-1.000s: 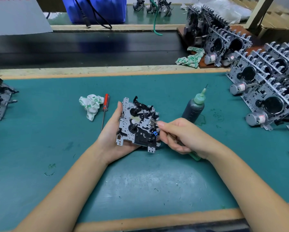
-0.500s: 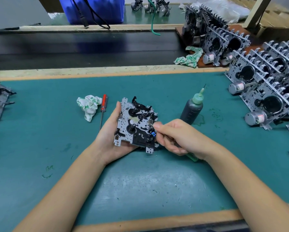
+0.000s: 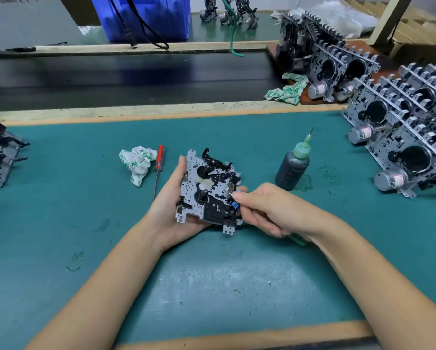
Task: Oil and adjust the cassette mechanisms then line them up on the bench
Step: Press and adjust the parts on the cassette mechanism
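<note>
The left hand (image 3: 170, 210) cradles a cassette mechanism (image 3: 208, 190) just above the green table (image 3: 60, 223), fingers curled round its edges. The right hand (image 3: 270, 210) pinches a green-handled tool (image 3: 297, 239) — tip at the mechanism's right side. An oil bottle (image 3: 292, 168) stands near; finished mechanisms (image 3: 409, 137) line the right edge.

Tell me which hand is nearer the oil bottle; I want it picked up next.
Right. The right hand is just below and left of the oil bottle; the left hand is farther left, holding the cassette mechanism.
</note>
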`<action>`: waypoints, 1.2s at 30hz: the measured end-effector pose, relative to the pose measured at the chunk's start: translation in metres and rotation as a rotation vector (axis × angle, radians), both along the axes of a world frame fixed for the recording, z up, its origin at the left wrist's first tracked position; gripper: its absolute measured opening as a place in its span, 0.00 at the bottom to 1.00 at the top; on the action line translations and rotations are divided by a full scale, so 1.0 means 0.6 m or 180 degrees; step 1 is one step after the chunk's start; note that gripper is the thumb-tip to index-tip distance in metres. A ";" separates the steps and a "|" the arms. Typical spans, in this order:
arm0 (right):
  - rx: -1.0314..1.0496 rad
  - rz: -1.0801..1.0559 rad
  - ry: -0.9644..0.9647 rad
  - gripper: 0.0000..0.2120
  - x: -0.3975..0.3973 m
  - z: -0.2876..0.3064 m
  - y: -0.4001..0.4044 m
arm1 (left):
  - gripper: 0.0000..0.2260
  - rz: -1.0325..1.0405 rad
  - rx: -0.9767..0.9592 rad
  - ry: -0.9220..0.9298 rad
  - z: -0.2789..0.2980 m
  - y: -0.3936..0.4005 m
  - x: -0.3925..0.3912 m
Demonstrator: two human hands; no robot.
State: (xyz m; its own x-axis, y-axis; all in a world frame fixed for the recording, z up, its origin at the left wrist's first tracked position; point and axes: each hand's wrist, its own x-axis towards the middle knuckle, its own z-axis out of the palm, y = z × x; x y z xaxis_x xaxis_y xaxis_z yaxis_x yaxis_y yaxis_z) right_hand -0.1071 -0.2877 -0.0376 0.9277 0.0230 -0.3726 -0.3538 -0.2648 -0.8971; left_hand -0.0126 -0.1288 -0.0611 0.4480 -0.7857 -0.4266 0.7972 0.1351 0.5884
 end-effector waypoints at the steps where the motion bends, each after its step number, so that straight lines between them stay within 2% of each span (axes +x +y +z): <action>1: -0.0023 0.0018 -0.0014 0.28 0.000 0.002 0.001 | 0.34 0.0008 0.0017 -0.0006 -0.001 0.000 0.000; 36: -0.0067 0.0211 -0.0070 0.27 -0.005 0.008 -0.003 | 0.33 -0.0041 0.0022 -0.0149 -0.009 0.001 0.006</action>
